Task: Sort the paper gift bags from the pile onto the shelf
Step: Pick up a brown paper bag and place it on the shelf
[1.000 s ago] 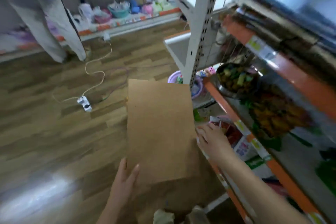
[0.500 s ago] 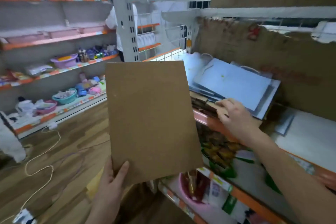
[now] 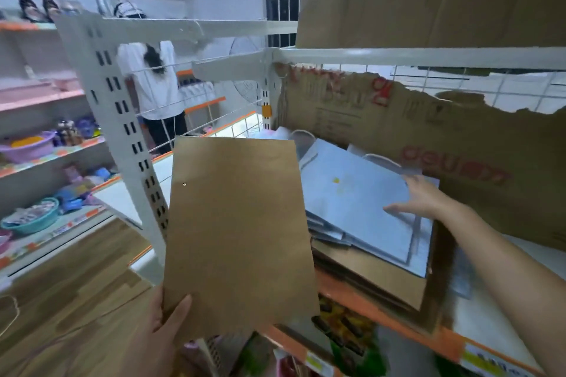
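Observation:
A flat brown paper gift bag [image 3: 239, 232] is held upright in front of me, gripped at its lower left corner by my left hand [image 3: 165, 330]. To its right, a stack of pale blue gift bags [image 3: 361, 202] with white cord handles lies on the shelf [image 3: 367, 297], on top of flat brown bags [image 3: 376, 275]. My right hand [image 3: 422, 199] rests flat, fingers spread, on the top blue bag and holds nothing.
Torn brown cardboard [image 3: 444, 144] lines the back of the shelf, with a white shelf rail [image 3: 428, 55] above. A white perforated upright [image 3: 122, 131] stands left of the brown bag. A person in a white top [image 3: 153, 86] stands beyond it. Lower shelves hold packaged goods.
My view rose from the floor to the shelf. My left hand lifted the brown bag up beside the shelf. My right hand moved from the shelf edge onto the blue bag stack.

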### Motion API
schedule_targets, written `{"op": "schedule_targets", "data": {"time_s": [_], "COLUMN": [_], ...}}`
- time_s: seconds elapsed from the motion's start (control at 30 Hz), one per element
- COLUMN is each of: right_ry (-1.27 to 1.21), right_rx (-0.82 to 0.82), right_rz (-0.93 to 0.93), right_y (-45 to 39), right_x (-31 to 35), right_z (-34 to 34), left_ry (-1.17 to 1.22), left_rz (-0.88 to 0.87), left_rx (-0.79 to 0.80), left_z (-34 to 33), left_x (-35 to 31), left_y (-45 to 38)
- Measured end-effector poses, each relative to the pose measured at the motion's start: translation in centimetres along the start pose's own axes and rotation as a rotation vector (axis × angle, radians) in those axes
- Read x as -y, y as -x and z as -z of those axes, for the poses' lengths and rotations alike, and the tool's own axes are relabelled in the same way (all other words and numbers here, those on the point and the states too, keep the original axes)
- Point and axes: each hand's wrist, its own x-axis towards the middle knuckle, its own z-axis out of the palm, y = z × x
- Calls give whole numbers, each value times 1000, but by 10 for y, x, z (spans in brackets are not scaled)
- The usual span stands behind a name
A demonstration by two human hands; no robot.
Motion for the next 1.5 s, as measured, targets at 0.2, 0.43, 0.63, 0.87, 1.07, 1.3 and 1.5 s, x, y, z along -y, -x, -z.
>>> {"op": "schedule_targets", "data": {"time_s": [0.2, 0.43, 0.63, 0.87, 1.07, 1.3, 1.5], "right_ry": [90, -82, -479, -793, -898, -1011, -1081], "right_rx": [161, 98, -97, -393, -703, -961, -1132], "right_rz": [-56, -168, -206, -329, -516, -783, -908], "right_y": [-38, -37, 2, 88, 176, 302, 390], "right_x": [-4, -12, -16, -18, -30, -48, -71], "right_z": [9, 15, 23, 21, -8, -54, -72], "left_ry": [-121, -30, -7, 24, 57, -55, -84], "left_rz": [11, 85, 100, 166, 225, 228, 296], "left_rx": [52, 88, 189, 331, 504, 695, 945], "left_z": [-11, -38, -44, -42, -47, -96, -150], "left_x": [9, 16, 11, -5, -12, -2, 32], "left_y": [-37, -60, -78, -92, -94, -51, 1]}}
